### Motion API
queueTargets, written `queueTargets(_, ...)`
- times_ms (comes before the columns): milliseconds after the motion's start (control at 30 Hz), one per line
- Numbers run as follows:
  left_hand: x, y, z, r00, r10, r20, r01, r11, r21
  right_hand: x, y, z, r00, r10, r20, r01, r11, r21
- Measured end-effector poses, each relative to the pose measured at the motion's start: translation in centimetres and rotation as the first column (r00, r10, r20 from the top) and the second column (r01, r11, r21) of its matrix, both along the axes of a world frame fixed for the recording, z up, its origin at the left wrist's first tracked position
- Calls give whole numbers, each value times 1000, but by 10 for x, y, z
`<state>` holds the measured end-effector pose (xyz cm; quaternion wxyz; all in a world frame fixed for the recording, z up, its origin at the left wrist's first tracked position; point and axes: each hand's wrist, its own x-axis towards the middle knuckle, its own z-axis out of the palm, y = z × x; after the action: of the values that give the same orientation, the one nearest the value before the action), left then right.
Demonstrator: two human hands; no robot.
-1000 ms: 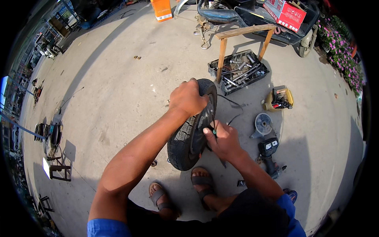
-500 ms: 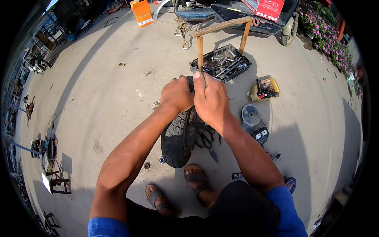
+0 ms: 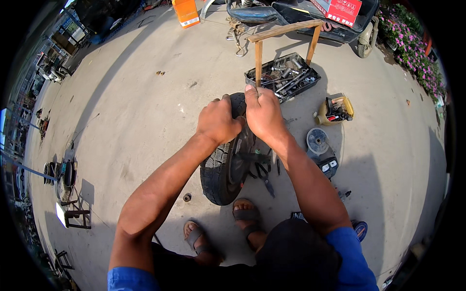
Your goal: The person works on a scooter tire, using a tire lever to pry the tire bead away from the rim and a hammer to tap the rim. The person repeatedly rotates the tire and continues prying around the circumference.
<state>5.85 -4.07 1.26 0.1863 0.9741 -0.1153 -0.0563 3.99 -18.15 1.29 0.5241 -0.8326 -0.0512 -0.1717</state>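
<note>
A small wheel with a black treaded tyre (image 3: 216,172) stands on its tread just in front of my feet, leaning slightly. Over its upper part my left hand (image 3: 219,121) is closed, fingers wrapped on the tyre. My right hand (image 3: 267,116) makes a fist beside the wheel's upper right side, thumb pointing away from me. What sits inside that fist is hidden. Partly behind the wheel, black-handled pliers (image 3: 266,179) lie on the ground. A small round metal part (image 3: 187,197) rests left of the tyre.
Beyond my hands are a black tray (image 3: 313,85) of sockets and wrenches with a wooden handle, and a cut yellow container (image 3: 347,109) of tools. A grey disc (image 3: 318,140) lies at right. Farther off stand an orange box (image 3: 186,13), a three-wheeler and pink flowers (image 3: 412,53).
The surroundings have shifted a little rightward in view. My hands have come slightly apart, showing more of the wheel's side. A metal ring near the tyre is now out of sight.
</note>
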Motion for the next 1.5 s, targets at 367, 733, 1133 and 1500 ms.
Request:
queueTargets(367, 0, 1, -4, 999, 46, -12, -46, 998, -43, -2, 0, 4, 999, 36, 7, -36, 999, 8)
queueTargets(733, 12, 2, -5, 992, 124, -14, -124, 992, -29, -68, -38, -38, 867, 413, -280, -439, 898, -35)
queueTargets(1133, 23, -7, -1, 992, 122, -37, -122, 993, -2, -79, -38, -54, 898, 324, -298, -349, 936, -34)
queueTargets(1500, 29, -2, 2, 988, 132, -79, -134, 991, -16, -134, -32, -107, 884, 423, -197, -436, 900, -26)
